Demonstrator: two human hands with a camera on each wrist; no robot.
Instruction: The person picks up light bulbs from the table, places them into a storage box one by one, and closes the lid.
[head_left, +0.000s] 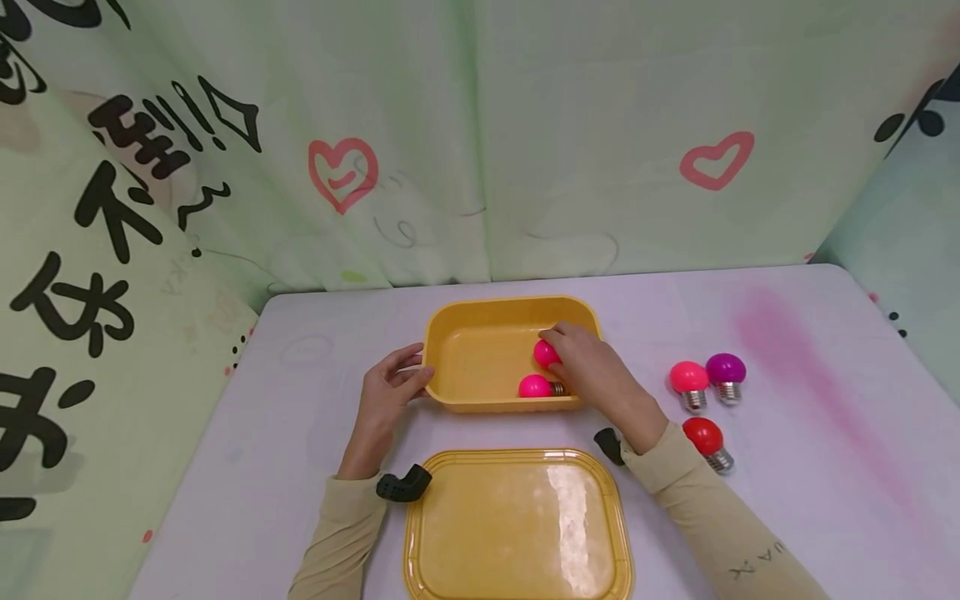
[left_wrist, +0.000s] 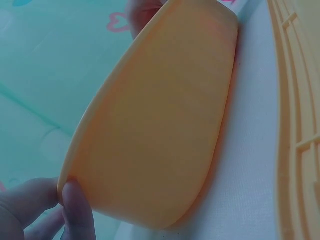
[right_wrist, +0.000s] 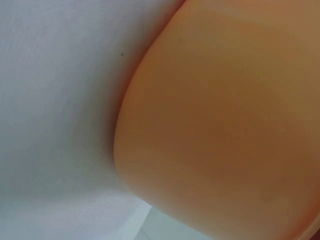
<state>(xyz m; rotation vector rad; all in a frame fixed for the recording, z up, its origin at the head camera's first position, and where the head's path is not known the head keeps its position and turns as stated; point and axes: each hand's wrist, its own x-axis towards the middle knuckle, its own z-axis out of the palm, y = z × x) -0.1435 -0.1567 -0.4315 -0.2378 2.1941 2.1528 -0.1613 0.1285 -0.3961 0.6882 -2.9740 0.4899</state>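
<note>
A yellow plastic container (head_left: 472, 333) stands toward the back of the table. My left hand (head_left: 386, 396) pinches its left rim; in the left wrist view the thumb (left_wrist: 77, 212) lies against the outer wall, with fingers on the other side. Over the container's right side, my right hand (head_left: 592, 367) grips a pink toy light bulb (head_left: 545, 353), its base hidden by the fingers. A second pink bulb (head_left: 535, 386) lies on its side in the container by the near wall. The right wrist view shows only the container's outer wall (right_wrist: 215, 120) and the table.
A yellow lid (head_left: 517, 525) lies flat in front of the container. On the right are a pinkish-red bulb (head_left: 689, 377), a purple bulb (head_left: 726, 368) and a red bulb (head_left: 702, 435) beside my right sleeve. A printed curtain (head_left: 600, 167) hangs behind the table (head_left: 300, 417).
</note>
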